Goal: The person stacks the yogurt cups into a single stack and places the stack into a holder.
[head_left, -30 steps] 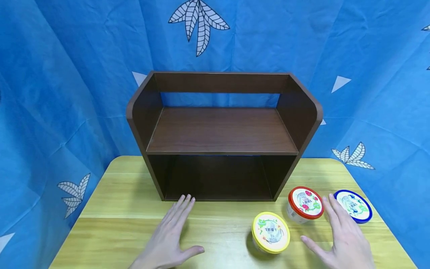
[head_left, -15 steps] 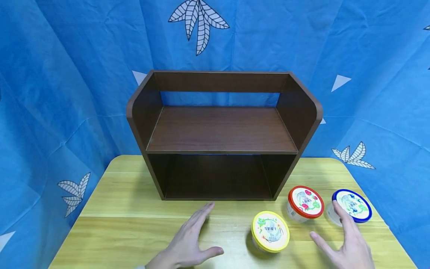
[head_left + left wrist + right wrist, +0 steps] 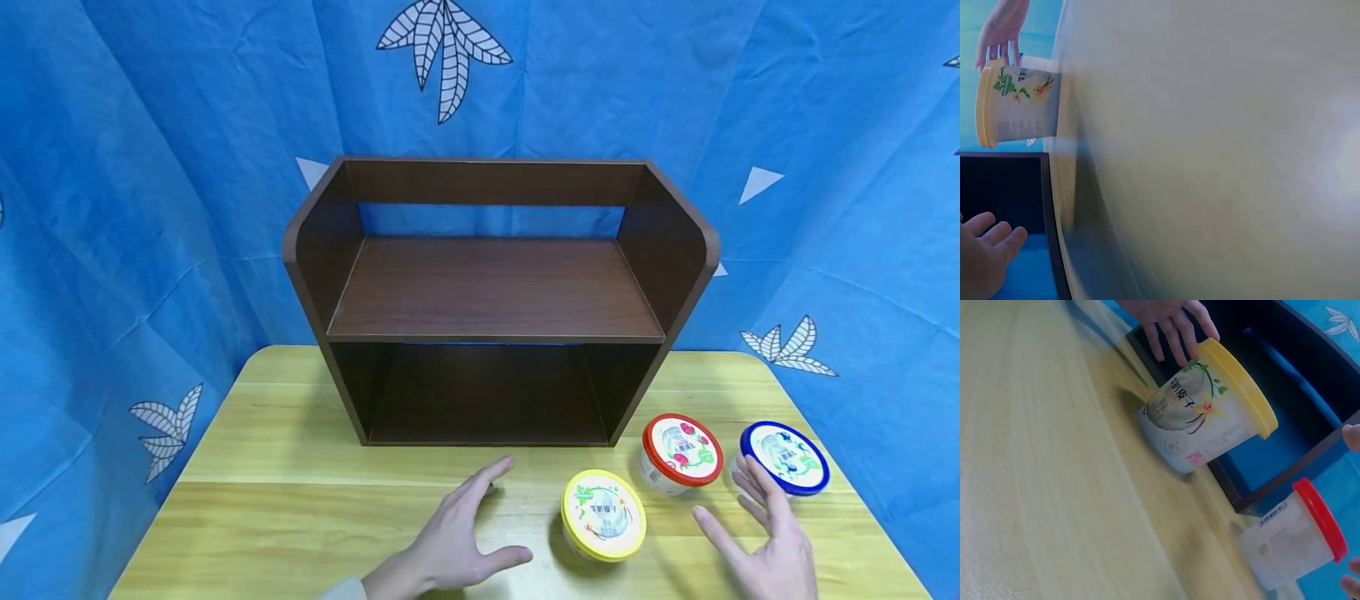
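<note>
A tub with a yellow lid (image 3: 603, 515) stands upright on the table between the two hands. My left hand (image 3: 467, 533) is held to its left, thumb spread from the fingers and nothing in the grasp. To the right, my right hand (image 3: 772, 533) hovers just in front of the blue-lidded tub (image 3: 787, 458), thumb and fingers apart. Its fingertips overlap the blue lid's edge in the head view; whether they touch it I cannot tell. Between the yellow and blue tubs, a little farther back, sits a red-lidded tub (image 3: 1288, 544).
A dark brown two-tier shelf (image 3: 495, 292) stands at the back of the light wooden table (image 3: 262, 500). Behind and beside them hangs a blue curtain (image 3: 187, 167) with white leaf prints.
My left hand has moved right toward the yellow-lidded tub. The right hand has drawn back slightly and its fingers have bent more. The tubs and shelf stay where they were.
</note>
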A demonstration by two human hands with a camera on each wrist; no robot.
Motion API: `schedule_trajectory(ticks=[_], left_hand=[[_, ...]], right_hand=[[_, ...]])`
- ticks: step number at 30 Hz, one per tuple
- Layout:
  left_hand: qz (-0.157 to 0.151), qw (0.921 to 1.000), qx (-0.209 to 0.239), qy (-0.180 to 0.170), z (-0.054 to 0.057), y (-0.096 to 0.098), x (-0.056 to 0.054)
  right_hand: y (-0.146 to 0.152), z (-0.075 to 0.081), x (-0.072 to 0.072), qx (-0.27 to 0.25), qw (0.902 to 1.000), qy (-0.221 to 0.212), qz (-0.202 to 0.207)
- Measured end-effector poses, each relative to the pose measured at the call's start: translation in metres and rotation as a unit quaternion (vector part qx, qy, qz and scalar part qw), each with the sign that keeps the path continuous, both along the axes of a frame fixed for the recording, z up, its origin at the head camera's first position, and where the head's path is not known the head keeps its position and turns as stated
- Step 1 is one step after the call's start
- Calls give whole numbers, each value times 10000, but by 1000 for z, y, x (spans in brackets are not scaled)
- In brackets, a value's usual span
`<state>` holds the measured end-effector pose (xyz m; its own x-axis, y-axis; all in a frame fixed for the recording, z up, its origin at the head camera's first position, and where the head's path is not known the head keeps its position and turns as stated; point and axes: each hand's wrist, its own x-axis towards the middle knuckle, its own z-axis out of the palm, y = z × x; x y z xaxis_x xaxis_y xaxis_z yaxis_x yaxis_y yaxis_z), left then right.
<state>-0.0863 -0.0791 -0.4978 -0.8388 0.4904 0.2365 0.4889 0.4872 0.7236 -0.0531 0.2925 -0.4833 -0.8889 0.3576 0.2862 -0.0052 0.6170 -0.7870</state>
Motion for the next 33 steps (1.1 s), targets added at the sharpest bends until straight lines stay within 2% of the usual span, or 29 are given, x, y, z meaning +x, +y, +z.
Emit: schedule_trajectory(ticks=[8,15,21,24,33], left_hand=[[-132,9987,314,-381,-1,15,-10],[-712,9896,779,-973,-2,26,-17],[-1104,9864,762,-949,-4,35,-22],[-1157,9857,735,-974,-4,41,-23],[-1134,9806,840,-1363,-6,56,-23]], right_hand=[[-1,-6,-3,-333,9989,-247,-219],[-3,-9,-6,-536,9956,-681,-359],[-3,-13,-9,-575,9952,-703,-354],[-2,-15,-11,-601,9951,-726,-315],[-1,-19,-19,-715,9943,-752,-253]])
